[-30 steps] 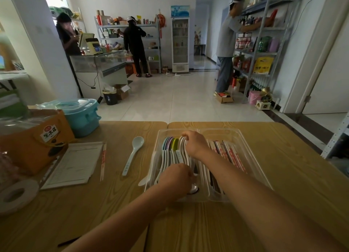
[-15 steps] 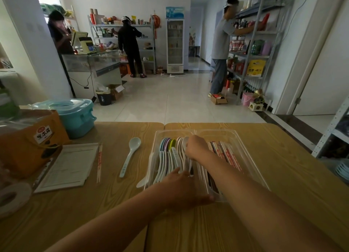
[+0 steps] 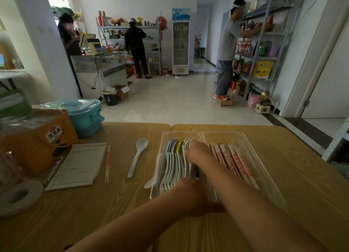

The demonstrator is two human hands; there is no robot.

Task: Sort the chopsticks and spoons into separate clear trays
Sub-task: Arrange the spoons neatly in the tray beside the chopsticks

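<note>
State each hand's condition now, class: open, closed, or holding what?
Left hand: fingers hidden, cannot be told.
Right hand: fingers curled around the spoons.

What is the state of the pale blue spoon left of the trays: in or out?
Out. The pale blue spoon lies on the wooden table, apart from the spoon tray.

Clear plastic trays (image 3: 245, 138); glossy spoons (image 3: 173, 168); wood-grain table (image 3: 283, 166).
</note>
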